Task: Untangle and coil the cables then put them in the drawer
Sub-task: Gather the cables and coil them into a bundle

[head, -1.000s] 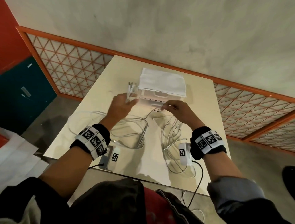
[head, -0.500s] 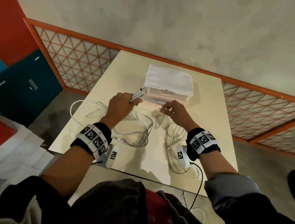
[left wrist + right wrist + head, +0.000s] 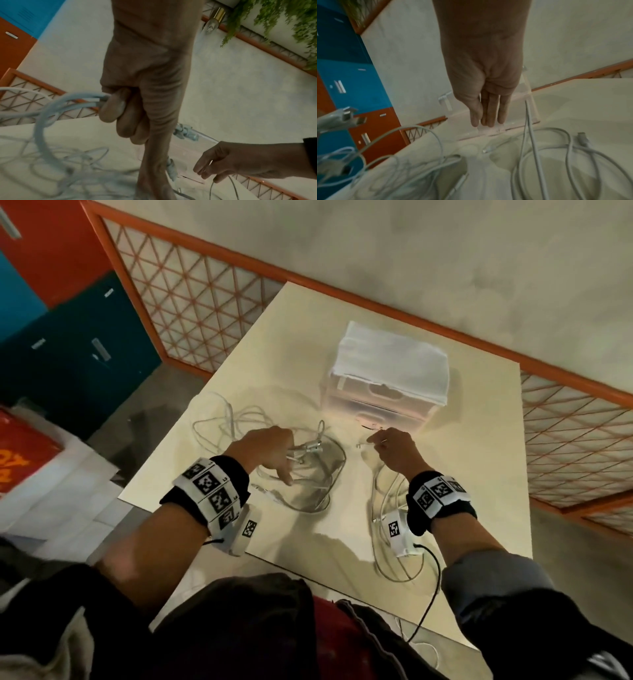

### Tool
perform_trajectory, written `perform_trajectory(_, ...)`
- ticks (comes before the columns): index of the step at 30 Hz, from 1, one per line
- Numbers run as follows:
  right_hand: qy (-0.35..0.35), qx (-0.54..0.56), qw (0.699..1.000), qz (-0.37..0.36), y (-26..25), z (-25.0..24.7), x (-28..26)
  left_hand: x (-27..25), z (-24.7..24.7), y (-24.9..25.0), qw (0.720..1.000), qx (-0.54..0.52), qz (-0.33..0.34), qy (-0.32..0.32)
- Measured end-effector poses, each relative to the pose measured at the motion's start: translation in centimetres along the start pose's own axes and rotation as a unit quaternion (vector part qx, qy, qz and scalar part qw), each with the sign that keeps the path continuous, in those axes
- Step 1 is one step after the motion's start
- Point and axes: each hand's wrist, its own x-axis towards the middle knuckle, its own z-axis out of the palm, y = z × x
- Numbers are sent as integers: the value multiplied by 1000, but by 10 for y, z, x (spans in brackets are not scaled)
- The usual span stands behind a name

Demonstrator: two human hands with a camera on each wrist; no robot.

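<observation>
Several white cables lie tangled on the beige table [image 3: 472, 446]. My left hand [image 3: 284, 460] grips a bundle of cable ends; their silver connectors [image 3: 310, 446] stick out to the right. In the left wrist view its fingers [image 3: 111, 108] curl round the white cables [image 3: 44, 121]. My right hand [image 3: 376, 443] pinches the end of a thin cable [image 3: 363, 445] just in front of the translucent drawer unit [image 3: 383, 402]. That cable [image 3: 529, 135] runs down from the hand to a loose coil [image 3: 573, 162] on the table.
A folded white cloth [image 3: 394, 361] covers the drawer unit. Loose loops [image 3: 233, 422] spread to the table's left edge, a coil [image 3: 387, 508] reaches the near edge under my right wrist. An orange lattice railing [image 3: 191, 302] and blue lockers [image 3: 78, 344] stand beyond the table.
My left hand has pulled back from the drawer unit toward me and lowered, still holding the connector bundle. The right hand has also drawn slightly away from the drawer front.
</observation>
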Motion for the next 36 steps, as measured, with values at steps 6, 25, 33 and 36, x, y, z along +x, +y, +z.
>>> perform_trajectory(6,-77,-66,995,-16,23,28,19,9,-3,-1,981,-183,56,12)
perform_trajectory(25,-2,216,974,-60,-52,-58,-2,19,-3,43,880,-418,207,84)
perform_trajectory(33,37,366,924,-106,-80,-93,-45,10,-4,83,851,-432,284,94)
perform_trajectory(36,87,389,912,-102,-76,-88,-54,8,-1,89,840,-451,279,114)
